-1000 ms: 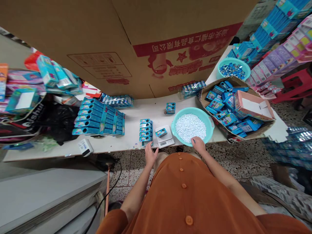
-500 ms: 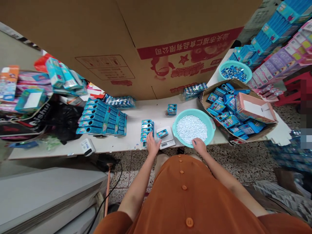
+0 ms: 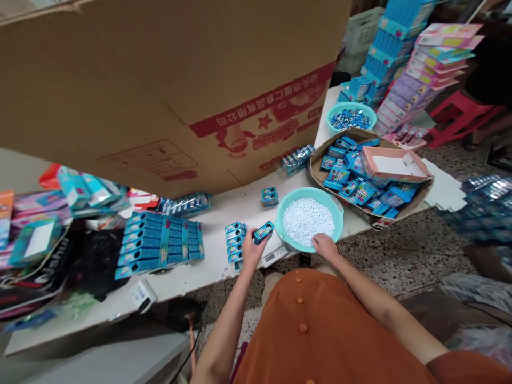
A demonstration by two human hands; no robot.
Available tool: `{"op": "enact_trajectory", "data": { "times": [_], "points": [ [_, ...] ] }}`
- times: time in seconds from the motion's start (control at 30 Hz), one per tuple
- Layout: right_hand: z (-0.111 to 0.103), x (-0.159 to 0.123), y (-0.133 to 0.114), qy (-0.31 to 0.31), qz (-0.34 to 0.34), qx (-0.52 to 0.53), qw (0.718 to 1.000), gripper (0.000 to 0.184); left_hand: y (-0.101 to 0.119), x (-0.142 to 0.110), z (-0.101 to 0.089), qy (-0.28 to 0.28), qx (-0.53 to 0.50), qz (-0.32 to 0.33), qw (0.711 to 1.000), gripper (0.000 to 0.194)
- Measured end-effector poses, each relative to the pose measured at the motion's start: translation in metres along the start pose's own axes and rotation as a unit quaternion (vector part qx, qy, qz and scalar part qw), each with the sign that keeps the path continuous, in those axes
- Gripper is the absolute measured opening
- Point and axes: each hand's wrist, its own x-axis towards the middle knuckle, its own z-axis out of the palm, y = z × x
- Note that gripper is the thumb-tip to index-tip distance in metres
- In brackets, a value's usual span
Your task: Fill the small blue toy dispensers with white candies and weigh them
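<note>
- Nearest, the left hand [image 3: 251,250] grips a small blue tin [image 3: 263,232] just above the scale [image 3: 273,256].
- Beside the scale, the right hand [image 3: 325,246] rests loosely curled on the teal basin [image 3: 339,205] of white tablets [image 3: 308,220].
- Beyond the scale, filled tins [image 3: 234,241] lie stacked; holding the tin level should prevent spills.

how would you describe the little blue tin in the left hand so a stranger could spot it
Find the teal basin of white tablets on the white table. Just left of it, above a small digital scale, the left hand holds one blue tin. Unlike the stacked tins beside it, it is lifted off the table.
</note>
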Motion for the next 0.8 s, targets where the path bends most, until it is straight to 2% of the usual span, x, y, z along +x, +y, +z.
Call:
{"op": "enact_trajectory", "data": {
  "times": [0.07,0.1,0.17,0.23,0.43,0.5,0.63,0.8],
  "points": [
    [0.003,0.001,0.001,0.0,0.006,0.002,1.0,0.027,0.033,0.002,-0.011,0.053,-0.017,0.037,0.998,0.044],
    [0.004,0.001,0.001,0.0,0.009,0.004,1.0,0.027,0.048,0.003,-0.013,0.055,-0.019,0.061,0.996,0.042],
    [0.006,0.001,0.0,0.002,0.014,0.008,1.0,0.027,0.069,0.007,-0.011,0.005,-0.008,0.114,0.993,0.037],
    [0.005,0.001,0.0,0.004,0.018,0.011,1.0,0.027,0.079,0.012,-0.002,-0.061,0.011,0.153,0.986,0.033],
    [0.001,0.0,-0.003,0.001,0.028,0.032,0.999,0.025,0.072,0.023,0.024,-0.091,0.029,0.148,0.984,0.035],
    [0.001,0.0,-0.002,0.0,0.023,0.033,0.999,0.025,0.068,0.025,0.026,-0.109,0.038,0.146,0.983,0.034],
    [0.002,0.001,0.0,-0.008,0.005,0.025,1.0,0.027,0.061,0.026,0.028,-0.1,0.02,0.145,0.984,0.032],
    [-0.001,0.001,0.0,-0.006,0.003,0.03,1.0,0.027,0.052,0.021,0.033,-0.103,-0.013,0.106,0.989,0.034]
  ]
}}
